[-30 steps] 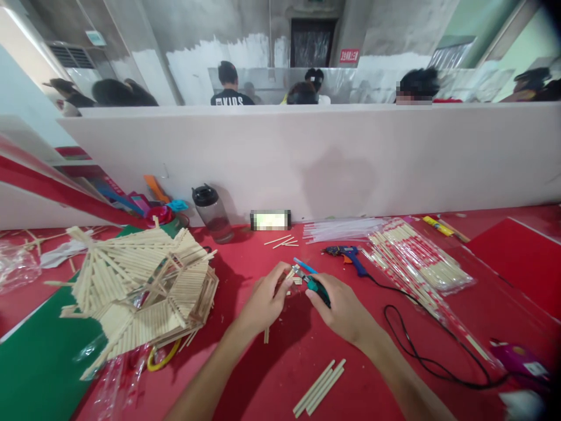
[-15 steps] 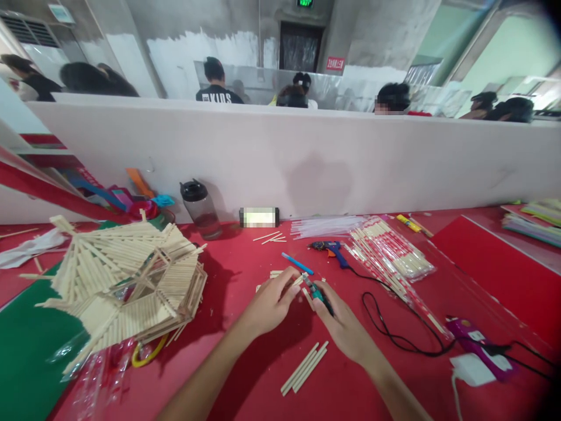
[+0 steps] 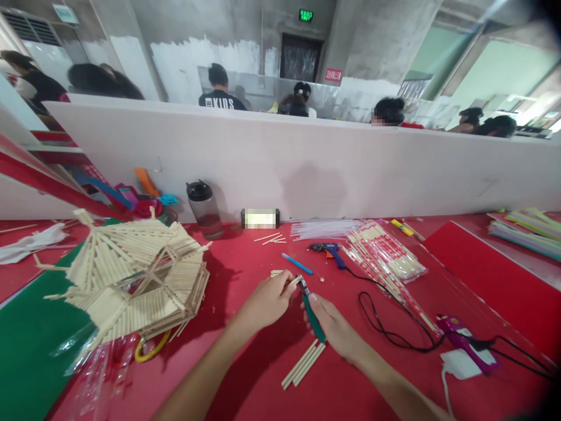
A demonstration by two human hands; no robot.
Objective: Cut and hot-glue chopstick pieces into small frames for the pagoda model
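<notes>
My left hand (image 3: 272, 297) is closed in a pinch on a short wooden stick (image 3: 295, 281), whose far end sticks out past the fingertips. Wrapped round green-handled cutting pliers (image 3: 314, 320) is my right hand (image 3: 336, 328). The pliers' metal jaws are at the stick's end; whether they touch it is too small to tell. Just below the handles lie several loose wooden sticks (image 3: 303, 365) side by side. More sticks (image 3: 276, 273) are partly hidden behind my left hand. A small cut piece (image 3: 322, 279) rests beyond the pliers.
At the left stands a large stick-built model (image 3: 144, 280) on a green sheet (image 3: 26, 345). A bottle (image 3: 204, 210), blue pen (image 3: 297, 264), blue glue gun (image 3: 328, 252), bagged sticks (image 3: 390, 251) and purple glue gun (image 3: 467, 342) with black cable (image 3: 394, 345) surround the work area.
The pliers have swung more upright, with their handles nearer me, and the right hand has shifted slightly down. The left hand has come closer to the jaws. The camera view has shifted a little.
</notes>
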